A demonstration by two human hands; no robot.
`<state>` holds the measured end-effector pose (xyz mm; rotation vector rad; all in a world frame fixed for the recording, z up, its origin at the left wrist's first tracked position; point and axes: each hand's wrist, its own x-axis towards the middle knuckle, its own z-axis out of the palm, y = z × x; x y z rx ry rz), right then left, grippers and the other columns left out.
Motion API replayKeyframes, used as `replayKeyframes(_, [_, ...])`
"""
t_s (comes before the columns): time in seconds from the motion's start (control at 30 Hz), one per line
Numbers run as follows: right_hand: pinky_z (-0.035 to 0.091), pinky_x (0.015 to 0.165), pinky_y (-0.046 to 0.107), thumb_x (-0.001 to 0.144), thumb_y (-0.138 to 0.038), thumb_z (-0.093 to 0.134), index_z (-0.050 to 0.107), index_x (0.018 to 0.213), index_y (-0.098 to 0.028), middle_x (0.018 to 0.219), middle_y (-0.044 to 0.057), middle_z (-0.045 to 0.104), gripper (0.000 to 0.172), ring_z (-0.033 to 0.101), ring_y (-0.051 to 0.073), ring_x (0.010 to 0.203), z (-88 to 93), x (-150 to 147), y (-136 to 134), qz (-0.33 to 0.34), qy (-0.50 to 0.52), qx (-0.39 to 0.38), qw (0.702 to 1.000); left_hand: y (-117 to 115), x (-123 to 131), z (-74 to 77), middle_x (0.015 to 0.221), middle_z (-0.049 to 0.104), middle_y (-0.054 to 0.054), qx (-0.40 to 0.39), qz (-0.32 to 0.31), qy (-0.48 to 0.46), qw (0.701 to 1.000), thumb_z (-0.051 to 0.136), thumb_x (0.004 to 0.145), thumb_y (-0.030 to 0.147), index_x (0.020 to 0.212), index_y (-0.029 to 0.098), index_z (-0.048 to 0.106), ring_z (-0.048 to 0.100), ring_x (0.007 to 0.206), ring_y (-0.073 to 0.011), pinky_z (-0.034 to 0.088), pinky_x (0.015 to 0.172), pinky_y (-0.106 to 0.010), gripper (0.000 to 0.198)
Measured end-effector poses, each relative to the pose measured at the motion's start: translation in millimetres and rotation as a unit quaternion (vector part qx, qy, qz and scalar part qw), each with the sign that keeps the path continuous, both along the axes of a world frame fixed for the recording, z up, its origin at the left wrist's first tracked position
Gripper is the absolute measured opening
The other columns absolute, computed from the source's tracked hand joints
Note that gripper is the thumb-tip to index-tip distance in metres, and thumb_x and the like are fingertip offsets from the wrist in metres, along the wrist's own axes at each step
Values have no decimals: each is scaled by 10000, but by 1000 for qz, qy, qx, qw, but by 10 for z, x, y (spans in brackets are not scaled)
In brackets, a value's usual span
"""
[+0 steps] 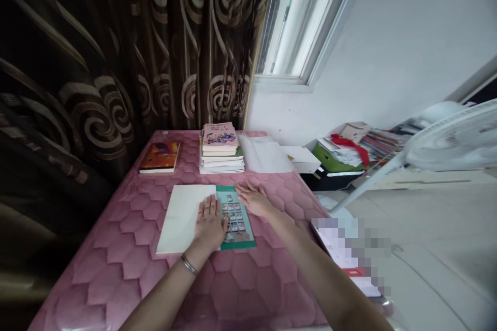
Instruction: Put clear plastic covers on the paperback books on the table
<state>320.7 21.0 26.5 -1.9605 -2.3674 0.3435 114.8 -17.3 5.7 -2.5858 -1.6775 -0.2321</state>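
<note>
A thin book or booklet (176,220) lies spread on the pink table, with a blank cream page on the left. Its right side is a green and pale blue sheet (243,214) printed with rows of small pictures. My left hand (210,223) rests flat near the fold, fingers stretched out, the thumb reaching onto the printed side. Across the upper right corner of the printed side lies my right hand (252,199), its fingers extended and pointing left. Neither hand grips anything. A bracelet circles my left wrist.
Behind the booklet stands a stack of books (221,150), pink one on top. Clear plastic sheets (267,155) lie to its right, an orange book (160,157) to its left. A screen device (341,253) is at the table's right edge. A white fan (454,137) stands beyond.
</note>
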Motion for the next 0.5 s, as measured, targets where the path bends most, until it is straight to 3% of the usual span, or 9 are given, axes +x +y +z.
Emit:
replayKeyframes(0.2, [75,1075,613,953,-459,234,257,1448,-319,1548,-33,121,516,-19,304,1419,6,-38,-197,5,-27,1,1000,-8,11,11,1519,224,-146,-5,0,6,1000,257,919,443,1421,52,320,175,1410,-272,114,1151,-437,639])
replayKeyframes(0.33, [38,1081,610,924,-533,313,223,1456,-328,1559,-13,32,577,-93,305,1412,-59,-12,-631,26,-24,-9,999,6,8,10,1521,216,-149,-17,0,5,1000,272,913,450,1425,57,311,162,1413,-272,114,1149,-439,647])
replayKeyframes(0.5, [33,1097,583,911,-508,384,232,1451,-337,1558,-4,31,586,-83,286,1416,-44,-23,-1128,41,-8,-30,999,4,18,30,1522,217,-145,-5,7,-8,1000,303,911,426,1430,80,309,158,1413,-284,79,1147,-489,624])
